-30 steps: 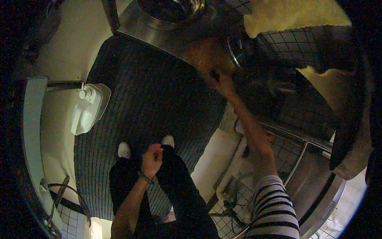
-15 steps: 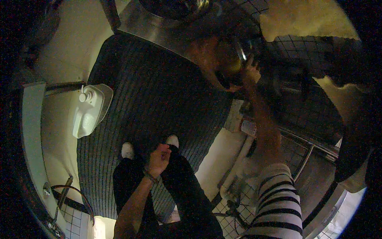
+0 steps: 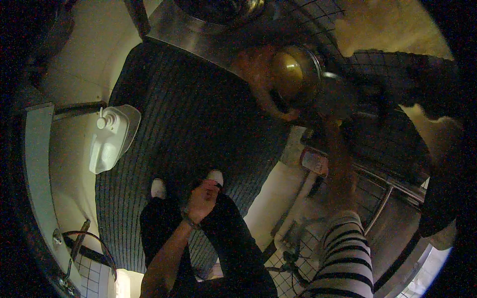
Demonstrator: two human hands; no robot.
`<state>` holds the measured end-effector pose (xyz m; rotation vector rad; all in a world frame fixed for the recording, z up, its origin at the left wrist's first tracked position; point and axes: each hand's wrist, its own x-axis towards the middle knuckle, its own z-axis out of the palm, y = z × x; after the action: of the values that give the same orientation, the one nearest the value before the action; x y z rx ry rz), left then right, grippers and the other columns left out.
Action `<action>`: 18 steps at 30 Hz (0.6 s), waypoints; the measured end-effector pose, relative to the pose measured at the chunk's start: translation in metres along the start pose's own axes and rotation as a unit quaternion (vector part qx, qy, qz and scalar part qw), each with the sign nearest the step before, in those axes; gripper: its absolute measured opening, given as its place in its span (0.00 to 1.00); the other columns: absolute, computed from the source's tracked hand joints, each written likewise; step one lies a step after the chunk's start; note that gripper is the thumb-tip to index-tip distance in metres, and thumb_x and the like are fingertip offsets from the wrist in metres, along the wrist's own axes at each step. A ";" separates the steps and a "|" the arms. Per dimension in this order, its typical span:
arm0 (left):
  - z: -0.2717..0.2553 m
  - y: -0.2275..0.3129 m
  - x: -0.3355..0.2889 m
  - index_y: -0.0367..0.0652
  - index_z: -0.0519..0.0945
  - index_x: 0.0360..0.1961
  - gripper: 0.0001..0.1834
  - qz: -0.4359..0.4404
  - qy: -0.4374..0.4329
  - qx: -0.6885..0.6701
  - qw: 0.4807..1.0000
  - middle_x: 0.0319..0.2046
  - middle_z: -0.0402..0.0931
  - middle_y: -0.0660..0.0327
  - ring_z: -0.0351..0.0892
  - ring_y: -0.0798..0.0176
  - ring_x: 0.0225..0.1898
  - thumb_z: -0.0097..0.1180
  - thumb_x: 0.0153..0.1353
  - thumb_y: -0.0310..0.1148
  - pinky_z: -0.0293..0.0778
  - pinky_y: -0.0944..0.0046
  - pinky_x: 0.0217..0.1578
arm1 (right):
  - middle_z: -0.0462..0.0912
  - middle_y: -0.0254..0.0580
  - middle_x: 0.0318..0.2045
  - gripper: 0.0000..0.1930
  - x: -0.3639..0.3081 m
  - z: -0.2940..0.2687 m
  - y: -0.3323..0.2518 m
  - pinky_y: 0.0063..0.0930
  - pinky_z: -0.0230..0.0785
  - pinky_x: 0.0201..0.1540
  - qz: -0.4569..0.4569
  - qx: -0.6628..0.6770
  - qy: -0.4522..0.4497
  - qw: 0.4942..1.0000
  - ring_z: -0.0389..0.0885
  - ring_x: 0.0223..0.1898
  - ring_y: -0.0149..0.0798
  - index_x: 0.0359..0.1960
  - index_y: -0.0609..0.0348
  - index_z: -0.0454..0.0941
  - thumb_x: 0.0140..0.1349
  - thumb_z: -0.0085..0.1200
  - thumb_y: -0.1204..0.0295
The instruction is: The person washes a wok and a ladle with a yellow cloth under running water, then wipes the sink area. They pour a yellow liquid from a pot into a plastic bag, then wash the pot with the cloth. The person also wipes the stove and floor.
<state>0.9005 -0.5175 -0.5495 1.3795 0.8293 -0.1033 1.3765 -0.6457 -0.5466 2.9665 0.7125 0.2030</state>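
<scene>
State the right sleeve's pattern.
The right sleeve is whitish with dark stripes; the head view shows it best.

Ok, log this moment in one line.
left hand: loosely curled, grip unclear | right hand: beside round pot, contact unclear | shoes: on dark mat

Open passage above mat (image 3: pixel 194 114); white container (image 3: pixel 112 141) blocks left, round vessel (image 3: pixel 292 73) right.

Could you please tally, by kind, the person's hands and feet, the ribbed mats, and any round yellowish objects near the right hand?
Bare hands: 2
White-clad feet: 2
Dark ribbed floor mat: 1
Shiny yellowish round object: 1
Total: 6
</scene>
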 end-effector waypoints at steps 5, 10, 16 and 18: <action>0.011 -0.015 0.002 0.40 0.76 0.39 0.09 -0.010 -0.015 -0.180 0.983 0.34 0.80 0.57 0.81 0.63 0.30 0.56 0.56 0.25 0.74 0.66 0.28 | 0.71 0.54 0.51 0.39 -0.012 0.007 -0.008 0.40 0.74 0.34 0.018 0.065 -0.044 0.997 0.78 0.37 0.47 0.67 0.51 0.50 0.57 0.55 0.58; 0.019 -0.020 0.002 0.39 0.76 0.39 0.09 0.032 0.009 -0.034 0.999 0.33 0.81 0.56 0.81 0.62 0.28 0.56 0.55 0.24 0.75 0.66 0.28 | 0.71 0.53 0.51 0.37 -0.032 0.024 -0.037 0.40 0.73 0.35 0.039 0.149 -0.125 0.980 0.78 0.37 0.46 0.66 0.52 0.51 0.57 0.54 0.59; 0.022 -0.011 0.001 0.38 0.77 0.35 0.06 0.094 0.018 0.036 0.995 0.33 0.80 0.57 0.81 0.61 0.28 0.56 0.54 0.23 0.75 0.65 0.27 | 0.71 0.52 0.50 0.36 -0.042 0.042 -0.061 0.40 0.73 0.35 0.102 0.253 -0.212 0.938 0.77 0.37 0.45 0.66 0.54 0.52 0.57 0.53 0.60; 0.022 -0.015 0.001 0.37 0.77 0.35 0.06 0.080 0.011 0.026 0.996 0.34 0.80 0.58 0.81 0.61 0.30 0.55 0.55 0.22 0.75 0.65 0.28 | 0.71 0.52 0.49 0.36 -0.039 0.044 -0.066 0.40 0.72 0.35 0.124 0.286 -0.233 0.921 0.77 0.37 0.45 0.65 0.54 0.53 0.57 0.53 0.60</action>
<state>0.9036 -0.5398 -0.5635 1.4930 0.7357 0.0153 1.3190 -0.6070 -0.6018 3.4144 0.3731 -0.8119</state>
